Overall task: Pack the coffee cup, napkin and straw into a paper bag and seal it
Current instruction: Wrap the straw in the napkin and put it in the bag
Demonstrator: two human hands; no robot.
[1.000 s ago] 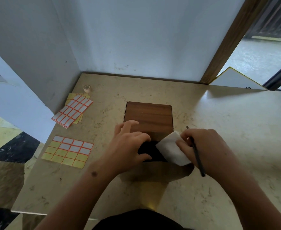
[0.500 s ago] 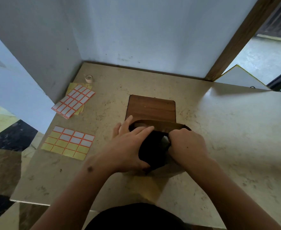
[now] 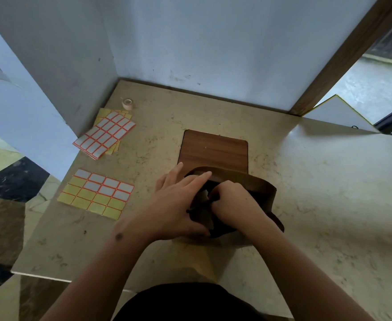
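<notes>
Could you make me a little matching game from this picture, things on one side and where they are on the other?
Things:
1. roll of tape
2. paper bag
3. wooden board
4. label sheet with some stickers gone

Places:
A. flat on the table just behind the bag
B. between the two hands, mouth open
C. near the table's left edge, closest to the person
D. far left corner, by the wall

Pairs: 1-D, 2-B, 3-A, 4-C
</notes>
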